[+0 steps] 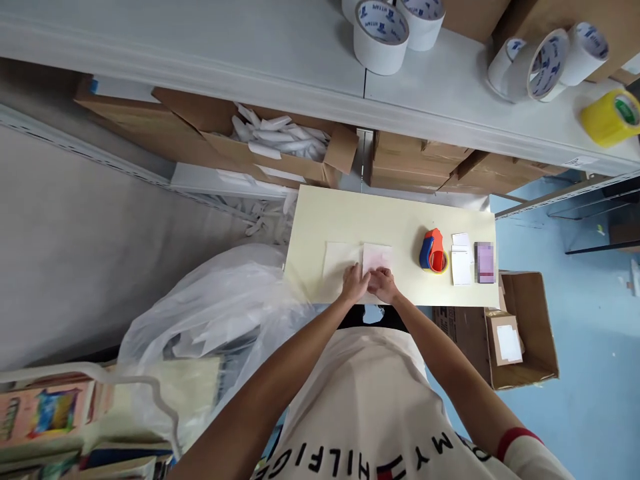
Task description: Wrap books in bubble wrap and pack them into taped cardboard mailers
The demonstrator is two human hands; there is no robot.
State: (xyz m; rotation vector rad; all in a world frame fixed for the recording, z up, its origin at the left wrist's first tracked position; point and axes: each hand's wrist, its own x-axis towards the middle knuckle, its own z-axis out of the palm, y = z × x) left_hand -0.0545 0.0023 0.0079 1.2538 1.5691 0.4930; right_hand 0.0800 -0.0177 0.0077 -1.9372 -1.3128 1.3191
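Note:
On the cream table, a small pale pink-white paper packet lies flat near the front edge. My left hand is closed at the packet's lower left corner, its fingers pinched there. Curled over the near edge of the same packet is my right hand, with the fingertips partly hidden. Just left, partly under my left hand, is a white sheet. A red and blue tape dispenser stands to the right. Beside it lie white paper slips and a purple box.
Above the table runs a grey shelf bearing several tape rolls and a yellow roll. Behind are cardboard boxes, one holding white rolled pieces. Clear plastic bagging bulges at left; an open carton stands at right.

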